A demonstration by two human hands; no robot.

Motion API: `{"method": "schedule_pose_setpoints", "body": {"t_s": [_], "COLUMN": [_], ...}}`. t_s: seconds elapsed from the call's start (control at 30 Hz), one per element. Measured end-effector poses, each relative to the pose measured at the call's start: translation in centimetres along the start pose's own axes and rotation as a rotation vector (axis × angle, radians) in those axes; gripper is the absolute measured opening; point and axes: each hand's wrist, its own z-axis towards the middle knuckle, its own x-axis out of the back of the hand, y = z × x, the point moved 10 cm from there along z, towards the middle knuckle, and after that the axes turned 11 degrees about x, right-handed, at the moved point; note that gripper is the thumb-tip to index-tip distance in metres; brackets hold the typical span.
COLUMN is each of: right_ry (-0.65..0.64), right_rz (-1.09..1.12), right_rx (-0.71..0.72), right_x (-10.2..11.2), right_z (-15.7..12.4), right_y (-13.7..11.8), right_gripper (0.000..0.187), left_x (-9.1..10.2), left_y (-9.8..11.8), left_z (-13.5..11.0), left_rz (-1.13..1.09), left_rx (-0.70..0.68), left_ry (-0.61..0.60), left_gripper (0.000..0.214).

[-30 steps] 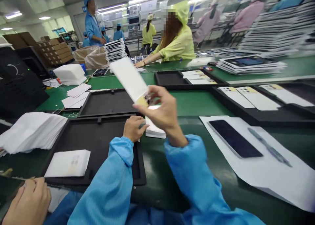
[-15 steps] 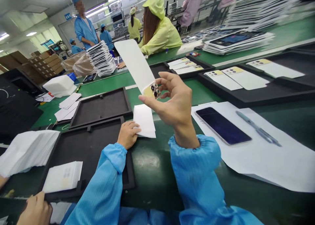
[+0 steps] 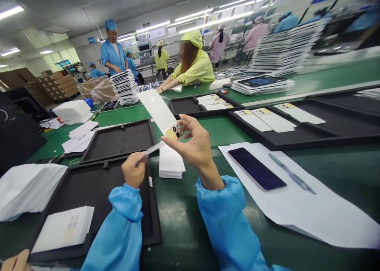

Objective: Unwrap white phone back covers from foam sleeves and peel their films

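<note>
My right hand (image 3: 194, 144) is raised over the green table and pinches the camera end of a white phone back cover (image 3: 158, 109), which slants up and to the left. My left hand (image 3: 134, 170) is closed on the edge of a thin white sheet (image 3: 152, 148) lifted off the small white stack (image 3: 170, 166) lying just below the cover. Both sleeves are blue. A black foam tray (image 3: 89, 192) lies under and left of my left hand.
A dark phone (image 3: 257, 169) and a pen (image 3: 291, 173) rest on white paper at right. Black trays with white covers (image 3: 264, 120) lie beyond. White sheet piles (image 3: 26, 188) sit at left. Another person's hand (image 3: 14, 262) shows bottom left. Workers stand and sit behind.
My left hand has lifted off the white stack, pulling one thin sheet up toward the cover. My right hand has stayed up, still holding the cover.
</note>
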Motion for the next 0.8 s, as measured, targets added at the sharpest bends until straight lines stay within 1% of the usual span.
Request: {"method": "schedule_pose_setpoints", "body": {"t_s": [0.03, 0.07, 0.1, 0.13, 0.17, 0.23, 0.3, 0.33, 0.4, 0.47, 0.53, 0.6, 0.67, 0.8], "right_ry": [-0.001, -0.009, -0.024, -0.045, -0.069, -0.108, -0.132, -0.146, -0.183, -0.232, -0.27, -0.295, -0.283, -0.212], "right_rz": [0.024, 0.055, 0.092, 0.136, 0.185, 0.296, 0.43, 0.504, 0.65, 0.774, 0.868, 0.919, 0.933, 0.93], "right_rx": [-0.014, -0.037, -0.068, -0.106, -0.15, -0.245, -0.336, -0.379, -0.444, -0.486, -0.514, -0.531, -0.52, -0.453], "right_x": [-0.2, -0.5, -1.0, -1.6, -2.3, -3.7, -5.0, -5.7, -6.9, -8.0, -8.9, -9.6, -9.9, -9.6], "right_z": [-0.1, -0.2, -0.4, -0.6, -0.9, -1.5, -2.1, -2.5, -3.0, -3.6, -4.2, -4.6, -4.8, -4.3], "right_y": [0.1, 0.2, 0.5, 1.0, 1.5, 2.8, 4.1, 4.6, 5.3, 5.4, 5.2, 5.1, 5.1, 5.7], "right_gripper": [0.07, 0.07, 0.071, 0.072, 0.072, 0.072, 0.069, 0.065, 0.055, 0.045, 0.04, 0.04, 0.039, 0.036], "left_x": [1.9, 3.3, 4.2, 4.5, 4.2, 3.0, 1.9, 1.6, 1.4, 1.3, 1.3, 1.0, 0.4, -1.0], "left_y": [-1.4, -2.9, -4.4, -5.7, -6.8, -8.2, -8.8, -8.9, -8.9, -8.9, -8.8, -8.6, -8.4, -8.0], "left_z": [0.6, 0.9, 1.0, 1.1, 1.2, 1.1, 0.7, 0.4, 0.2, 0.1, 0.1, 0.0, -0.2, -0.8], "left_rz": [-0.069, -0.161, -0.276, -0.407, -0.541, -0.774, -0.94, -1.0, -1.078, -1.112, -1.126, -1.131, -1.132, -1.085], "left_rx": [0.124, 0.246, 0.361, 0.464, 0.556, 0.717, 0.848, 0.888, 0.919, 0.915, 0.9, 0.888, 0.891, 0.919], "left_ry": [0.126, 0.226, 0.288, 0.308, 0.294, 0.218, 0.17, 0.162, 0.162, 0.162, 0.158, 0.137, 0.097, 0.012], "left_gripper": [0.013, 0.017, 0.022, 0.026, 0.03, 0.034, 0.03, 0.026, 0.02, 0.017, 0.02, 0.025, 0.031, 0.043]}}
